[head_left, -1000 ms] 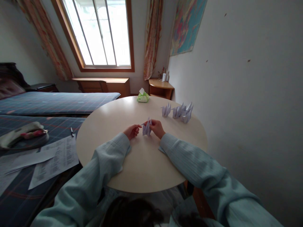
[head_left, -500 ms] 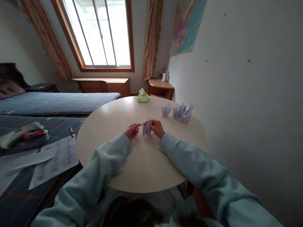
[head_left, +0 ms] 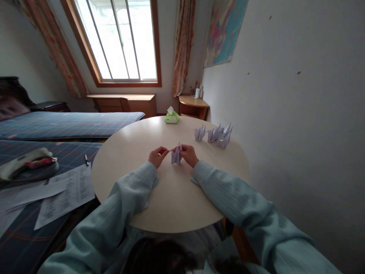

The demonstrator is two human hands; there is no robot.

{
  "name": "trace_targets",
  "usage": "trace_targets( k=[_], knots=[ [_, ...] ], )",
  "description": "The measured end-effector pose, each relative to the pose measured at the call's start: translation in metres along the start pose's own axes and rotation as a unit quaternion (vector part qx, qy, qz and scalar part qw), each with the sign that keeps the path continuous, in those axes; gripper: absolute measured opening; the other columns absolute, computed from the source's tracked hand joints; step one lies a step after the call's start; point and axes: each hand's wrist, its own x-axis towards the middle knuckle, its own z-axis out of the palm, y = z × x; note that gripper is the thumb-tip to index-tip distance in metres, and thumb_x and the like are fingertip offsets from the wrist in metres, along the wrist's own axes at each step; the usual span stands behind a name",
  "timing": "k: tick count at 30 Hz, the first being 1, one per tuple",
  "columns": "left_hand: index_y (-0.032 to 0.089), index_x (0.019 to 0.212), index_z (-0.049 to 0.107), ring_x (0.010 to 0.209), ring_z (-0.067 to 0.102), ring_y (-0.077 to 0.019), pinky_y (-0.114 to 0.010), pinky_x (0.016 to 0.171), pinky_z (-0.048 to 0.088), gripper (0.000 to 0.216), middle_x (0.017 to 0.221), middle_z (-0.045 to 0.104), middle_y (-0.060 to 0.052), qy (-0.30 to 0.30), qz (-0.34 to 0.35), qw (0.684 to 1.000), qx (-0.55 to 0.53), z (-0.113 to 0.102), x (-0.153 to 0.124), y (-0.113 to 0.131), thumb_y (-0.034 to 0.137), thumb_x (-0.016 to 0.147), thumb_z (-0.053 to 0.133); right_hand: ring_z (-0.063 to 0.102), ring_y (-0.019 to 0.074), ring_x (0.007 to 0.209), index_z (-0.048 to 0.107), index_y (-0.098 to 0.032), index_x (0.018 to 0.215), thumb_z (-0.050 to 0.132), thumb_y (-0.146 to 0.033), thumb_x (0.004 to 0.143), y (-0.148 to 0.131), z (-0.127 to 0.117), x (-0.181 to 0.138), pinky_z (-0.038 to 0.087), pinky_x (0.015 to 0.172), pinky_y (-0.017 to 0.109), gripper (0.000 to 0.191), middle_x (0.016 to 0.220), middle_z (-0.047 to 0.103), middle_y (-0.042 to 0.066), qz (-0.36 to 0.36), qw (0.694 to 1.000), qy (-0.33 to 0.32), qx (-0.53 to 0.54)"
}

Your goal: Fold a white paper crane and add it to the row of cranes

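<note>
Between my hands a pale lilac origami crane [head_left: 176, 156] stands upright just over the middle of the round table [head_left: 176, 201]. My left hand [head_left: 158, 156] pinches the thin pointed tip on the crane's left side, thumb and forefinger together. Closed on the crane's right side is my right hand [head_left: 188, 154], its fingertips partly behind the folded paper. Farther back on the right, a single folded crane [head_left: 200, 133] sits beside a tight cluster of similar cranes [head_left: 220, 135].
A green tissue pack [head_left: 172, 116] rests at the table's far edge. Left of the table, printed sheets [head_left: 68, 194], a pen [head_left: 86, 160] and a pale pouch-like item [head_left: 27, 163] lie on a dark plaid bed. A white wall [head_left: 299, 133] runs along the right.
My left hand's curled lower fingers have loosened and shifted slightly while it keeps pinching the tip. My right hand and the crane have hardly moved.
</note>
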Motion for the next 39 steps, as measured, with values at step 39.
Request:
trace_targets(
  k=[39],
  knots=[
    [0.015, 0.059, 0.058, 0.048, 0.052, -0.0093, -0.020, 0.048, 0.037, 0.012, 0.051, 0.057, 0.002, -0.032, -0.096, 0.994, -0.030, -0.001, 0.015, -0.029, 0.024, 0.052, 0.060, 0.059, 0.0119, 0.058, 0.066, -0.016, 0.067, 0.063, -0.028, 0.061, 0.027, -0.008, 0.012, 0.041, 0.055, 0.020, 0.013, 0.062, 0.066, 0.001, -0.019, 0.987, -0.068, -0.146]
  ],
)
